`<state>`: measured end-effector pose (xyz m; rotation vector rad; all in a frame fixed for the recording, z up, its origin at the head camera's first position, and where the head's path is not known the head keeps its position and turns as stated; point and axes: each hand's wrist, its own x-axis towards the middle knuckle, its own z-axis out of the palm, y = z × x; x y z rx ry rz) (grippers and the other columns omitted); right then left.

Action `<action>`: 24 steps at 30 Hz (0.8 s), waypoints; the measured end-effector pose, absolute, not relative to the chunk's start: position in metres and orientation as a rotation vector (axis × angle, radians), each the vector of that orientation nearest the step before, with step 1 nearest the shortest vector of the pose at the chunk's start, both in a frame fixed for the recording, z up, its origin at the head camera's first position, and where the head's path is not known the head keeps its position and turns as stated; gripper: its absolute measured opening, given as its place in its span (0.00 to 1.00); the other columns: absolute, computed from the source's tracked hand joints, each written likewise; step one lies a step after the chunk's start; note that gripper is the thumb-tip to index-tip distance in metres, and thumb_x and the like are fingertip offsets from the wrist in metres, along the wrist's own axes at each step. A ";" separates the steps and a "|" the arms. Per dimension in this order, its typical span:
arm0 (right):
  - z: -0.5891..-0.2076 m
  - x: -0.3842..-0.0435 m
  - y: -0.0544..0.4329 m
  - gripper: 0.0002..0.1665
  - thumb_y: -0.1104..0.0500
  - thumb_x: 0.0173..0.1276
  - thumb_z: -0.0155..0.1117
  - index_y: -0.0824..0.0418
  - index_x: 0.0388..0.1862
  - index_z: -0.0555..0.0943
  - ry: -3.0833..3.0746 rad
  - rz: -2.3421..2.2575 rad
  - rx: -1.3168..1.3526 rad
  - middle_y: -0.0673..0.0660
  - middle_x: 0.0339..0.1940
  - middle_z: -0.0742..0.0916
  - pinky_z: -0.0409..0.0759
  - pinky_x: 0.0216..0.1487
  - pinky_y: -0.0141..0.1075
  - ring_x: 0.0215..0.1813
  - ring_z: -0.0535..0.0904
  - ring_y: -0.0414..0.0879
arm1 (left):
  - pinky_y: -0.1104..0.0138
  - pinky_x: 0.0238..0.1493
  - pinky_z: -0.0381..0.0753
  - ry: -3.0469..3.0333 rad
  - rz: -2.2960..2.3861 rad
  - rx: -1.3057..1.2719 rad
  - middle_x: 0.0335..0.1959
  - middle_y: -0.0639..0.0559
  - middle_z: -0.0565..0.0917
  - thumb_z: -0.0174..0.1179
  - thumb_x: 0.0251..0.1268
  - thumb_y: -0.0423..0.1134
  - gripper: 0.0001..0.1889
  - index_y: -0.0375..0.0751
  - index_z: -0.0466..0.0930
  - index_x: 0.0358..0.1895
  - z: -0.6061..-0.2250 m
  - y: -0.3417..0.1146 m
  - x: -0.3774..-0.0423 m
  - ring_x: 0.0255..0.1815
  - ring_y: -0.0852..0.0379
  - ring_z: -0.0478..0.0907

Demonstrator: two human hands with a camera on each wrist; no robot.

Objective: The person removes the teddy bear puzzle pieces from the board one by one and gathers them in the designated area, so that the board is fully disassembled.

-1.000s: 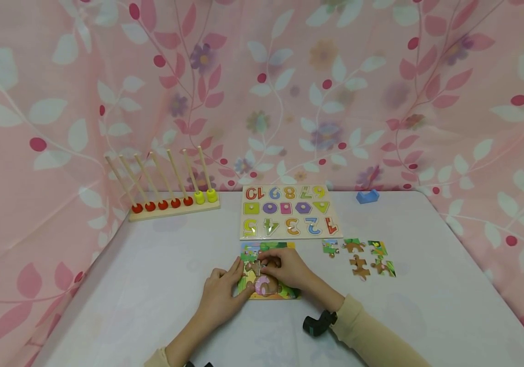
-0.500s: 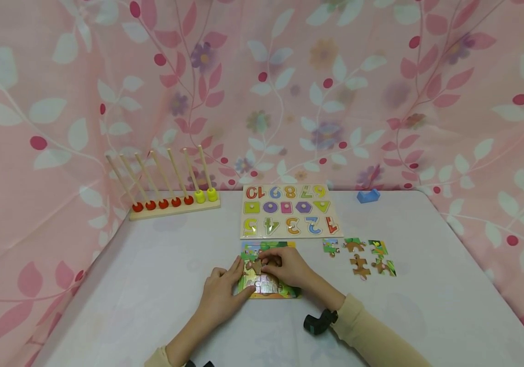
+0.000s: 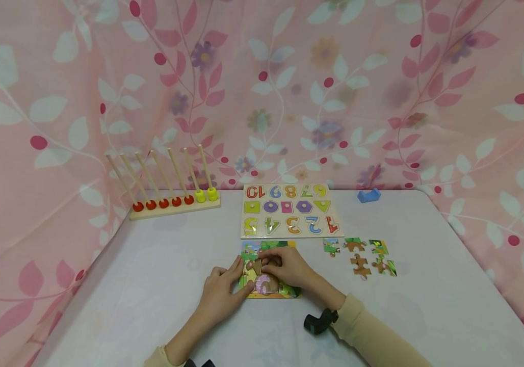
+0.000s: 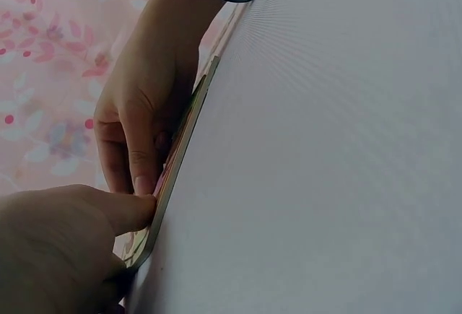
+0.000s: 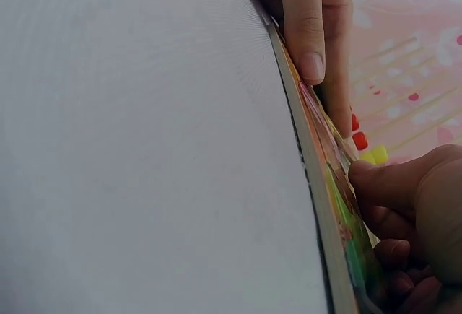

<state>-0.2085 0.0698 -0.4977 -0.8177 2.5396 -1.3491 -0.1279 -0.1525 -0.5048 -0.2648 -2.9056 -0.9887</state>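
In the head view a jigsaw board [image 3: 268, 294] with a bear picture lies on the table, partly filled with pieces. My left hand [image 3: 220, 293] rests at its left side, fingers extended along the edge and thumb on the front part. Over the board's middle, my right hand [image 3: 287, 267] has thumb and index at a brown bear puzzle piece [image 3: 254, 266], which it seems to pinch. Its other fingers are curled and cover part of the picture. The right wrist view shows the right thumb [image 5: 372, 175] touching the picture side of the board.
Several loose puzzle pieces [image 3: 360, 267] lie right of the board. Behind it is a wooden number-and-shape board [image 3: 289, 237]. A peg stand [image 3: 175, 208] with red and yellow beads stands back left, a blue block [image 3: 368, 195] back right. A floral curtain [image 3: 262, 92] hangs behind the table.
Both hands stay nearly in place. The brown piece at the right fingertips has shifted and turned slightly, and lies flatter among the pieces on the board.
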 end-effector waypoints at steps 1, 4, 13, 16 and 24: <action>-0.497 -0.208 0.070 0.13 0.64 0.72 0.74 0.61 0.54 0.90 2.538 -1.349 -0.817 0.48 0.39 0.90 0.72 0.34 0.28 0.34 0.76 0.35 | 0.59 0.47 0.67 -2.905 -0.997 -0.264 0.80 0.50 0.71 0.67 0.71 0.58 0.38 0.40 0.74 0.77 -0.505 -0.153 -0.128 0.46 0.57 0.67; -0.497 -0.209 0.070 0.13 0.63 0.72 0.74 0.61 0.54 0.90 2.531 -1.356 -0.805 0.48 0.39 0.90 0.71 0.32 0.28 0.32 0.75 0.35 | 0.59 0.46 0.67 -2.903 -0.999 -0.270 0.80 0.51 0.71 0.67 0.71 0.59 0.38 0.40 0.74 0.76 -0.504 -0.152 -0.127 0.46 0.57 0.67; -0.497 -0.217 0.076 0.13 0.63 0.73 0.72 0.60 0.55 0.90 2.467 -1.473 -0.766 0.50 0.42 0.92 0.81 0.43 0.28 0.42 0.84 0.35 | 0.60 0.47 0.67 -2.901 -0.976 -0.263 0.80 0.50 0.72 0.67 0.70 0.59 0.38 0.39 0.74 0.76 -0.505 -0.153 -0.128 0.44 0.59 0.66; -0.494 -0.219 0.082 0.14 0.62 0.74 0.72 0.60 0.56 0.90 2.427 -1.502 -0.753 0.51 0.44 0.92 0.82 0.43 0.29 0.43 0.84 0.38 | 0.60 0.47 0.67 -2.912 -0.966 -0.253 0.80 0.50 0.72 0.67 0.70 0.59 0.38 0.39 0.74 0.76 -0.506 -0.153 -0.128 0.44 0.59 0.66; -0.480 -0.218 0.113 0.15 0.58 0.73 0.74 0.58 0.57 0.90 2.499 -1.478 -0.669 0.51 0.43 0.91 0.76 0.36 0.31 0.36 0.78 0.42 | 0.60 0.48 0.67 -2.919 -0.965 -0.235 0.80 0.51 0.71 0.67 0.70 0.59 0.38 0.40 0.74 0.76 -0.506 -0.151 -0.129 0.45 0.58 0.67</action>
